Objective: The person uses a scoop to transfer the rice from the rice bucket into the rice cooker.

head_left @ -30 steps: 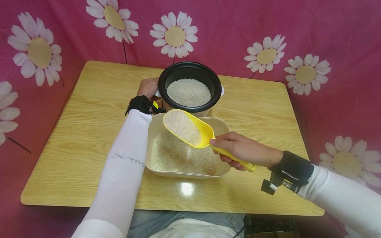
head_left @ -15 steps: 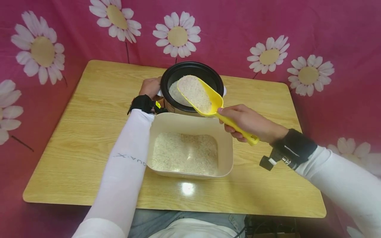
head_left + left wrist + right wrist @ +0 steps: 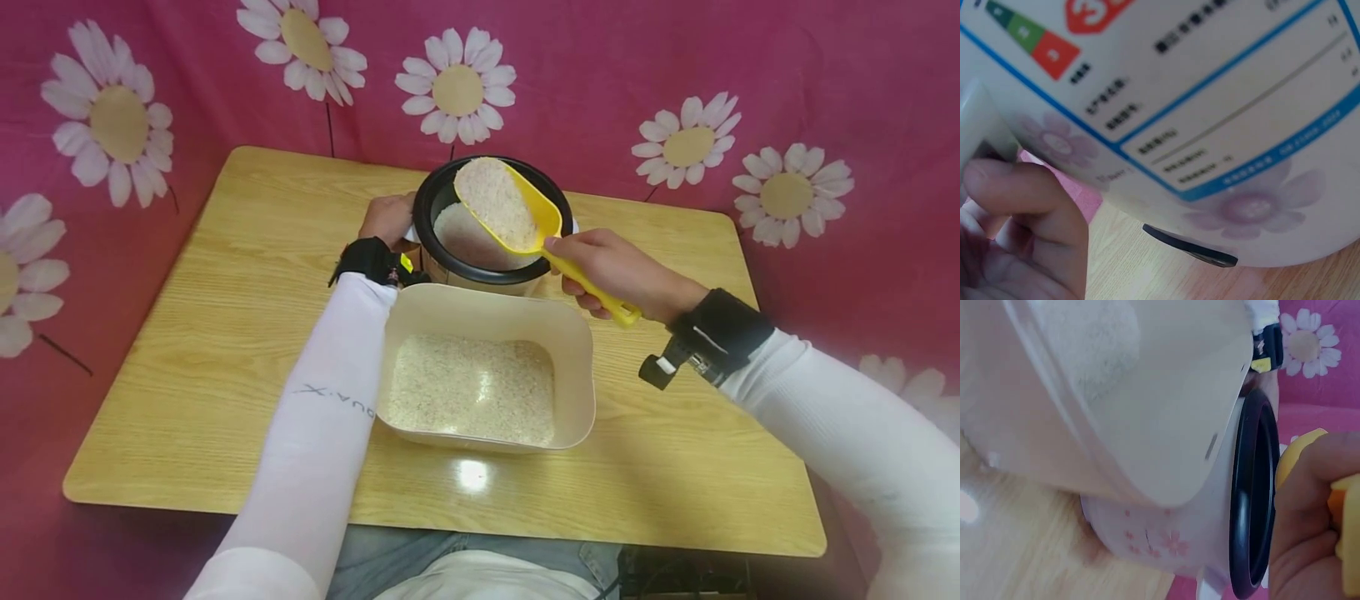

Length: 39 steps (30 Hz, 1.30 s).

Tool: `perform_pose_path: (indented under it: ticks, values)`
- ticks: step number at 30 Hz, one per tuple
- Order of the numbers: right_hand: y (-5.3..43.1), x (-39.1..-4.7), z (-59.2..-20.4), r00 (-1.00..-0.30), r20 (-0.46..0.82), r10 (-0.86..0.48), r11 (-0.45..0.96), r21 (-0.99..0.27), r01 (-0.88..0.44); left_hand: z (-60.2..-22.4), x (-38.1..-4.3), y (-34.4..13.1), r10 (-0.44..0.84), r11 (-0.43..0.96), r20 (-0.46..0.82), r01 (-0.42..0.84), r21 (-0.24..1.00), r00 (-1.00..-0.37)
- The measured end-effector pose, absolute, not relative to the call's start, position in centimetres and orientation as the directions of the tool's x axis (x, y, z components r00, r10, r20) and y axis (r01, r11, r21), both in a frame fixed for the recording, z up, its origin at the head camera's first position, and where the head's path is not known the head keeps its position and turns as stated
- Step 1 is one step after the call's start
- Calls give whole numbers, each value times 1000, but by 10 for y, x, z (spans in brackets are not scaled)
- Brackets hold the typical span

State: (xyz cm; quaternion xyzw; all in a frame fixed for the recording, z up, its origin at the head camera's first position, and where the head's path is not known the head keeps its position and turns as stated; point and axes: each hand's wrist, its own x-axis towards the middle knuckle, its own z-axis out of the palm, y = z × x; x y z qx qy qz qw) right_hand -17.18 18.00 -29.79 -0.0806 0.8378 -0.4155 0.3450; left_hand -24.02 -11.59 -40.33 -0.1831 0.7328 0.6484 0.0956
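My right hand grips the handle of a yellow scoop. The scoop is heaped with rice and hangs level over the mouth of a rice cooker, overlapping its black rim. More rice lies inside the cooker, partly hidden beneath the scoop. At the cooker's left side, my left hand holds its white handle, fingers curled under it in the left wrist view. A beige bin, with a layer of rice across its floor, stands in front of the cooker.
Both containers stand on a wooden table. Pink cloth printed with white flowers hangs behind the table and at its sides. The white cooker body carries an energy label.
My right hand has carried the filled scoop from above the bin, away from me, to above the cooker. My left hand has stayed at the cooker's handle.
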Motion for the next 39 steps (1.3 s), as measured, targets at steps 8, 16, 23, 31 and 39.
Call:
perform_pose_path:
  ticks: [8, 16, 23, 31, 39]
  values:
    - [181, -183, -302, -804, -460, -376, 732, -680, 46, -404, -241, -116, -142, 116, -392, -409, 905, -909]
    - [182, -186, -308, -840, -426, -337, 811, -584, -30, -405, -241, -117, -140, 96, -396, -410, 907, -908]
    - [182, -189, -311, -856, -413, -311, 834, -550, -37, -403, -241, -117, -130, 101, -412, -425, 900, -902]
    - [181, -189, -311, -882, -373, -287, 855, -515, -61, -402, -240, -116, -133, 107, -412, -426, 898, -902]
    - [181, -190, -312, -898, -349, -268, 882, -463, -83, -403, -241, -116, -136, 110, -401, -416, 903, -906]
